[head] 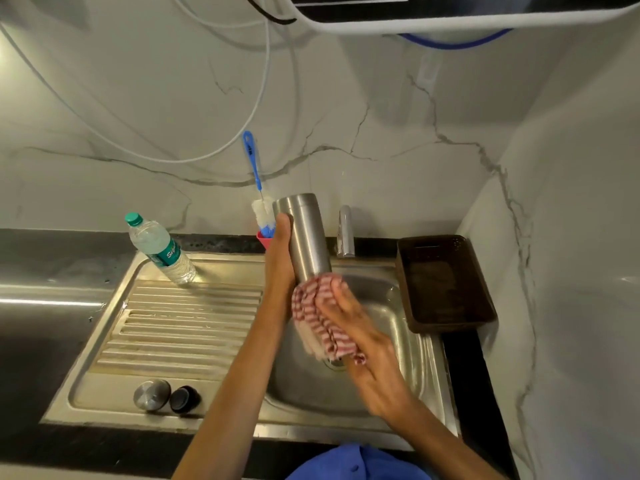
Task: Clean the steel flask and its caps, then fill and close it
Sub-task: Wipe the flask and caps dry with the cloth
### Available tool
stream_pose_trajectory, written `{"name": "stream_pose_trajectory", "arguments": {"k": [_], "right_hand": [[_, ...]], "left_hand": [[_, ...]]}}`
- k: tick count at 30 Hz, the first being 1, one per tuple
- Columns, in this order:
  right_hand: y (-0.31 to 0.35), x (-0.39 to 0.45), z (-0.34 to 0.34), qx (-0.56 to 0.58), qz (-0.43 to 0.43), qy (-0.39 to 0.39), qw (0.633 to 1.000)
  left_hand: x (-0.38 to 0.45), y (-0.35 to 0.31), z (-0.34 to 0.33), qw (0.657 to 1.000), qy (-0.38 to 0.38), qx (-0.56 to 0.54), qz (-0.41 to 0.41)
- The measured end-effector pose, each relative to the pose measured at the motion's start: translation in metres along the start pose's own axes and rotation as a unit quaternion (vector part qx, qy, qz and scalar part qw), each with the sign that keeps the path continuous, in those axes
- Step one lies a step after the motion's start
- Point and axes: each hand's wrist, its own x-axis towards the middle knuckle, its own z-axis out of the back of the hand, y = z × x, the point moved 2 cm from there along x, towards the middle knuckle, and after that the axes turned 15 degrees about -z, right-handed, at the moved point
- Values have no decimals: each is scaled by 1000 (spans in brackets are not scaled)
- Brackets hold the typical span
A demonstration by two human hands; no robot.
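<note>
Two caps wait while the flask gets wiped

Over the sink [408, 327], the left hand [280, 251] grips the steel flask [306, 233]; the right hand [349, 317] clutches a striped cloth [311, 317] around its lower end. Steel cap [152, 394] and black cap [184, 399] sit on the drainboard [180, 323]. Filling from the water bottle [159, 249] and closing look undone.

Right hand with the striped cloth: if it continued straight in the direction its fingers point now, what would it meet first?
The right hand points up and away, along the steel flask it wipes with the striped cloth. Sliding on, it would probably meet the left hand gripping the flask; depth is unclear.
</note>
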Motion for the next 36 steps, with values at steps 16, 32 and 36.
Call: {"name": "stream_pose_trajectory", "arguments": {"k": [16,32,36], "right_hand": [[19,53,44,176,-88,-103,975],[-18,-22,46,457,-390,-83,795],[-4,-12,48,582,-411,-137,688]], "left_hand": [[-41,27,-23,981,74,167,-64],[0,-34,22,978,-102,-179,17],[-30,-9,30,957,-124,-260,42]]}}
